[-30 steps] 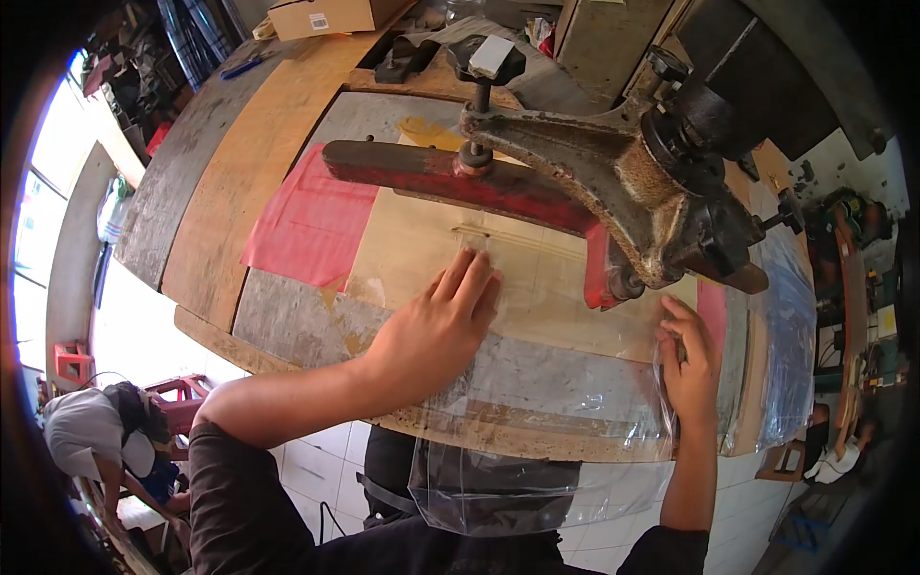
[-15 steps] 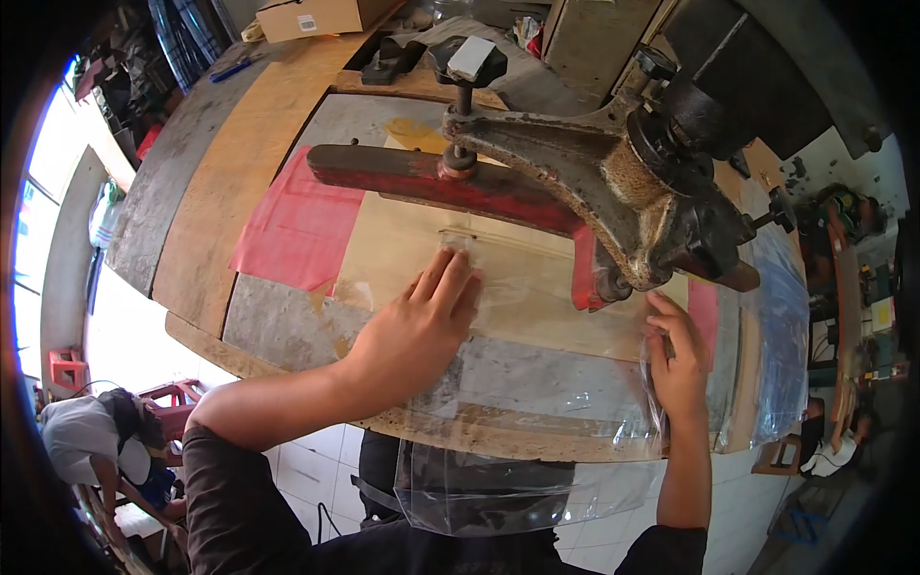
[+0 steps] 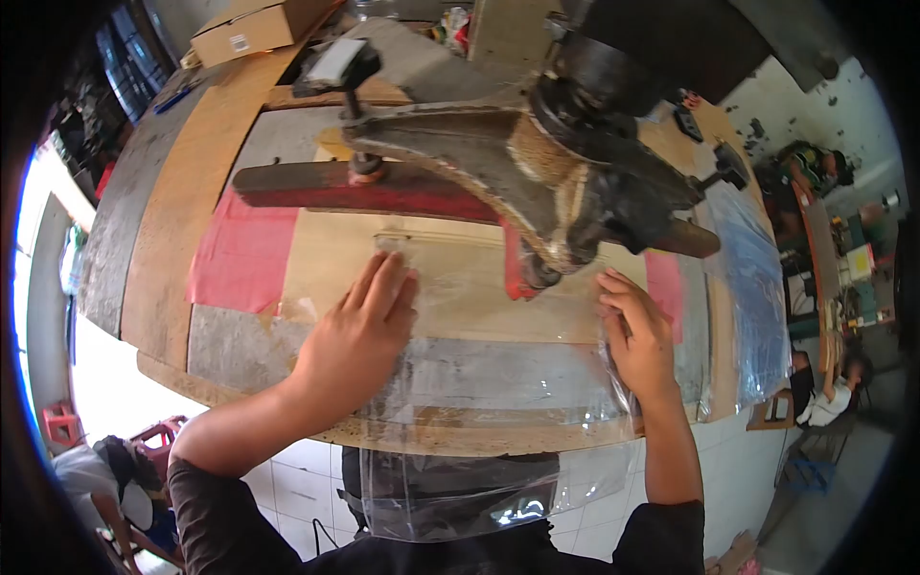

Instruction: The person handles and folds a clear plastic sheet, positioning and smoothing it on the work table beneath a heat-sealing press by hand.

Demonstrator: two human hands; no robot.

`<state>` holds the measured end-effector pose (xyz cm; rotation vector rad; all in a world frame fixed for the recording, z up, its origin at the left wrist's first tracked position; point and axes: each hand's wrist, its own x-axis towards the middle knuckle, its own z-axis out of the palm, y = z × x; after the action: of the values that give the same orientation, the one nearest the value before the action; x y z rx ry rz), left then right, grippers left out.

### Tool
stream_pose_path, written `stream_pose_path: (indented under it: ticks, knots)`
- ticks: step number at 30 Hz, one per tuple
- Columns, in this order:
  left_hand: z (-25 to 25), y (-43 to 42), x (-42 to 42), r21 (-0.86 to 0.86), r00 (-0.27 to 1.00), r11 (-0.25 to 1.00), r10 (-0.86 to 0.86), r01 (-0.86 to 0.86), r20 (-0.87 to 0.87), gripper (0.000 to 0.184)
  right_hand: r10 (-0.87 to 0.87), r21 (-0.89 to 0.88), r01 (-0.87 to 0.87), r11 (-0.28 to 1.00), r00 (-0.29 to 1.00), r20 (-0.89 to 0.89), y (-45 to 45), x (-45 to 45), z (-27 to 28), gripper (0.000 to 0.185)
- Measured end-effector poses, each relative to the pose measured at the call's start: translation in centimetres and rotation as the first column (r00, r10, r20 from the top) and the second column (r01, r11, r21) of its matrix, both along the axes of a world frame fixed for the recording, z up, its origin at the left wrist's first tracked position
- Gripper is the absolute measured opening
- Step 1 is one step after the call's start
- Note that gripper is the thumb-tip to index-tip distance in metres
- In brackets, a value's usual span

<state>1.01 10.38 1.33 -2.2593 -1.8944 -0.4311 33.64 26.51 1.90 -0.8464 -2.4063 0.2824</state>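
Observation:
Clear plastic sheet (image 3: 498,383) lies over a cream-coloured pad (image 3: 321,251) and hangs over the table's front edge. My left hand (image 3: 359,331) presses flat on the sheet's left part, fingertips near a thin strip (image 3: 412,237); it holds nothing. At the sheet's right edge, my right hand (image 3: 634,331) has bent fingers closed on the gathered plastic. A press arm (image 3: 460,144) with a long red-sided bar (image 3: 364,189) stands just beyond both hands, above the pad. Red sheets (image 3: 244,251) show at the pad's left and right ends.
Bluish plastic sheets (image 3: 752,297) lie at the table's right side. A cardboard box (image 3: 251,34) and a blue tool (image 3: 172,99) are at the back left. A person (image 3: 101,494) is at the lower left; other people are at the far right.
The view has turned, so the press and table appear further left and the press looks larger. Both hands stay at the plastic sheet in nearly the same poses.

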Motion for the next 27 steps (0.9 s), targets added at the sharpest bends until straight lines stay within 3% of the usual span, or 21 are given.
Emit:
stream_pose_path:
  ticks: [27]
  knots:
    - [0.62,0.06,0.13,-0.033,0.999,0.999,-0.015,0.014,-0.033,0.038,0.017,-0.027,-0.017,0.999,1.0,-0.025,0.22,0.32,-0.17,0.019]
